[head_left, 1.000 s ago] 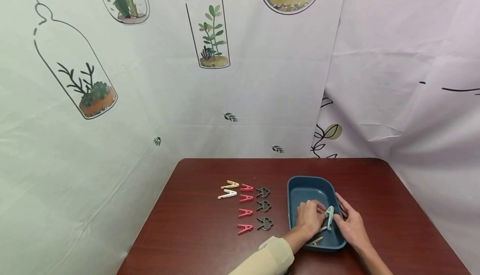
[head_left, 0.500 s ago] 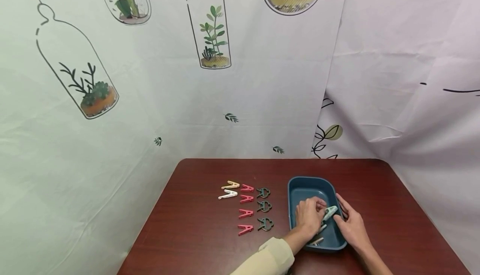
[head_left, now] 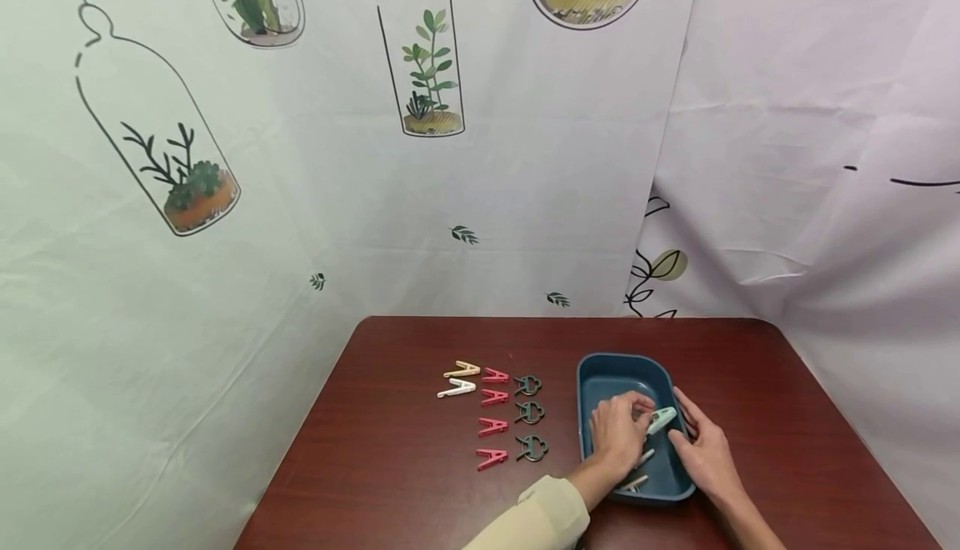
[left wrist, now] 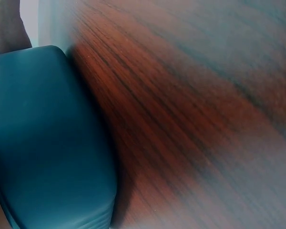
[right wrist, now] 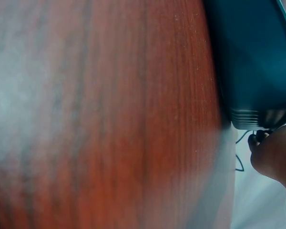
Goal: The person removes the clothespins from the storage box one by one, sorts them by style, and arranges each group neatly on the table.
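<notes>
In the head view, my left hand (head_left: 617,432) reaches into a blue tray (head_left: 633,359) and pinches a pale green clothespin (head_left: 662,420) at its fingertips. Part of the clothespin is hidden behind the fingers. My right hand (head_left: 707,455) holds the tray's right side, thumb over the rim and fingers along the outside. Beneath the left hand, a pale clothespin (head_left: 645,457) and a beige clothespin (head_left: 636,482) lie partly covered on the tray floor. The left wrist view shows the tray's outer wall (left wrist: 52,138); the right wrist view also catches that wall (right wrist: 257,57).
Left of the tray, clips lie in columns on the brown table (head_left: 390,450): a yellow clothespin (head_left: 462,369), a white clothespin (head_left: 457,387), several red clothespins (head_left: 492,426) and three dark green clips (head_left: 532,447). A patterned cloth (head_left: 510,200) hangs behind.
The pale green clothespin has swung from nearly upright to a slant, its free end pointing up and right. Both hands have stayed almost in place.
</notes>
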Demonstrator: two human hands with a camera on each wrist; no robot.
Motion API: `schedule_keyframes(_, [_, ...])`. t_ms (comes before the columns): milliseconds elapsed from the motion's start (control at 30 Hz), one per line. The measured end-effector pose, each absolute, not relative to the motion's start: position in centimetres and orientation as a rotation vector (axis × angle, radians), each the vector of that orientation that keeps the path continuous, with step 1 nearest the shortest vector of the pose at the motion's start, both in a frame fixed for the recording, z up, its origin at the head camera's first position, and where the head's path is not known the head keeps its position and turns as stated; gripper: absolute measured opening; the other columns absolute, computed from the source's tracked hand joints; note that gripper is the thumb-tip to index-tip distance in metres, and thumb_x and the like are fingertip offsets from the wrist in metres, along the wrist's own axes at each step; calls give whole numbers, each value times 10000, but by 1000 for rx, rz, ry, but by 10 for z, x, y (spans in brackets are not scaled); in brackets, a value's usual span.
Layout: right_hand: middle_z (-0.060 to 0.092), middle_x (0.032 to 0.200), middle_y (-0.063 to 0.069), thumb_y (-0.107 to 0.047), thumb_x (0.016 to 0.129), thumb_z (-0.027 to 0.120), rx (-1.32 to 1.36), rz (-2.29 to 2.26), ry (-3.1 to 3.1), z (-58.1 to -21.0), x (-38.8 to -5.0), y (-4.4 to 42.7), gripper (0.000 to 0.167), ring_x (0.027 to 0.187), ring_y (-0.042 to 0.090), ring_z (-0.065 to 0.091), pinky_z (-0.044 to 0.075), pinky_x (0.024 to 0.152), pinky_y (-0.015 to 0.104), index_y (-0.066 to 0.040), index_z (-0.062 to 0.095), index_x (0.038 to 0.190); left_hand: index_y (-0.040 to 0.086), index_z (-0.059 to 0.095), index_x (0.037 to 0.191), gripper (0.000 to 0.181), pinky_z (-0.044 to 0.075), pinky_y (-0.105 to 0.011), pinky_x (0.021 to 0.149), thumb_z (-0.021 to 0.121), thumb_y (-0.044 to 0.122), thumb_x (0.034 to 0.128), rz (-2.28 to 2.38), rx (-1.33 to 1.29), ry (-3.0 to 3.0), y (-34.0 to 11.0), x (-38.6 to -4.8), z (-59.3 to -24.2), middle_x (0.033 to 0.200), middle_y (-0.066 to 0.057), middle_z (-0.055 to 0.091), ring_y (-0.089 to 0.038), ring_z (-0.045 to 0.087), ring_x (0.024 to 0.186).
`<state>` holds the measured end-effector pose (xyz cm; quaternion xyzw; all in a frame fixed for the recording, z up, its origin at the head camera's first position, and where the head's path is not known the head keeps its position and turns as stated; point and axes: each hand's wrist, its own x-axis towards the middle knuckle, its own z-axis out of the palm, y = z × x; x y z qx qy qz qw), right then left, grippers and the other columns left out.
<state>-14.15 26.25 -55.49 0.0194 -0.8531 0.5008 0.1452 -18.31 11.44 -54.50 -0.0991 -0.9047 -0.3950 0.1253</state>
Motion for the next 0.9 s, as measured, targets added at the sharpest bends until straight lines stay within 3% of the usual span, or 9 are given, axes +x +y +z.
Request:
schedule_keyframes(267, [527,1483,333,104,924,649,56,1444,-2460,-556,-142,263,678,1153,-210,417,369,857,-13,67,439,1568,332,817,969,110,413,-126,624,851,236,926,-1180,-297,-2572,112,-183,-543,883,261,739,123,560,695])
schedule_keyframes(667, [536,1477,329,107,920,653,65,1429,-2458,-556,-142,263,677,1159,-194,432,373,851,-11,63,448,1564,244,838,1022,126,454,-69,748,828,153,936,-1359,-302,-2497,110,-183,-540,929,199,780,158,621,800])
schedule_keyframes(900, [537,1483,318,104,924,652,61,1417,-2471,-556,-144,263,676,1158,-185,438,368,853,-11,62,446,1566,227,845,1015,143,457,-59,727,853,134,906,-1386,-309,-2414,110,-186,-541,905,219,771,154,635,792])
